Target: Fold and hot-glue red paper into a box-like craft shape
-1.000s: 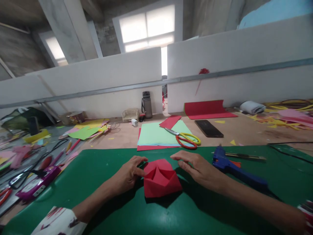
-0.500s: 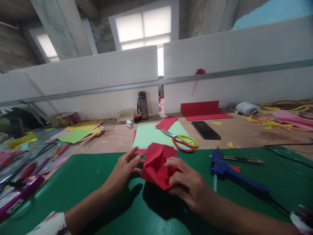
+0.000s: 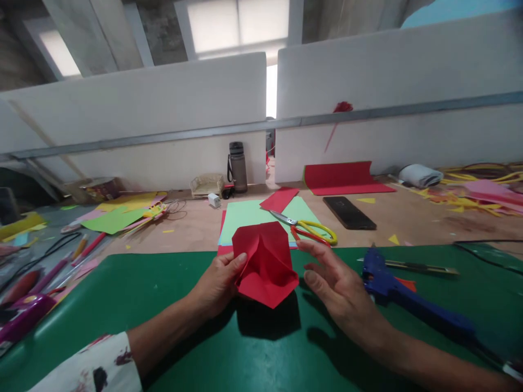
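A folded red paper piece (image 3: 265, 262) is held up, tilted, just above the green cutting mat (image 3: 171, 305). My left hand (image 3: 218, 283) grips its left edge, thumb on top. To the paper's right my right hand (image 3: 337, 283) hovers with fingers spread, holding nothing and not touching the paper. A dark shadow lies on the mat under the paper.
A blue glue gun (image 3: 404, 296) lies on the mat right of my right hand, a craft knife (image 3: 412, 267) behind it. Yellow-handled scissors (image 3: 310, 228) rest on light green sheets (image 3: 253, 215). A black phone (image 3: 349, 212), a water bottle (image 3: 237, 166) and coloured paper scraps surround them; pens (image 3: 61, 264) lie left.
The red paper went from lying flat on the mat to being lifted and turned by both hands. My right hand has since let go and opened; my left hand alone holds it.
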{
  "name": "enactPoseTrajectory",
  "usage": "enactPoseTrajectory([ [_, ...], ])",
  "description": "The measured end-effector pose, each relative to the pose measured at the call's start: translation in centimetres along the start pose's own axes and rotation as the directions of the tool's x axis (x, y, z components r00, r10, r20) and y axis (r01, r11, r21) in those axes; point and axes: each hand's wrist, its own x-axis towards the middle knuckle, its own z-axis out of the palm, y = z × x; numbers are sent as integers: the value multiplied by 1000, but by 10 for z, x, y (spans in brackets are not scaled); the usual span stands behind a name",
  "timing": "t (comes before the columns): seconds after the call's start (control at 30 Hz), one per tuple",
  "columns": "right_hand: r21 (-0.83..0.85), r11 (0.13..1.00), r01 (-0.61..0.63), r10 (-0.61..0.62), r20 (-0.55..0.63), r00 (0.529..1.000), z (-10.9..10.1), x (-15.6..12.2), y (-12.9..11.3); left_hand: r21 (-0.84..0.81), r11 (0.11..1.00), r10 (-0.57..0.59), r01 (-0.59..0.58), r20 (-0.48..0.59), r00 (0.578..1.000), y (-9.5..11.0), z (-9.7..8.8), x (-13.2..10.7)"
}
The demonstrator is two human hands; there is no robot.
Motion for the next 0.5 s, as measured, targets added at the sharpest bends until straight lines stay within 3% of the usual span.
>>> enactPoseTrajectory([
  [0.07, 47, 997, -54, 56, -46, 997, -2, 4, 0, -10, 1000, -11, 10, -16, 1000, -2, 1, -1],
  [0.17, -64, 989, 130, -136, -103, 985, -9, 10, -10, -35, 999, -20, 18, -38, 999, -5, 4, -1],
  [0.3, -236, 865, 443, -437, 80, 896, -11, 6, -29, -67, 997, -33, 32, -16, 999, -6, 8, -1],
  [0.4, -348, 755, 556, -511, 221, 831, -1, -2, -34, -93, 995, -37, 38, 7, 999, -5, 11, -2],
  [0.5, -460, 653, 601, -540, 273, 796, 14, -6, -32, -134, 991, -24, 28, 37, 999, -6, 14, -3],
])
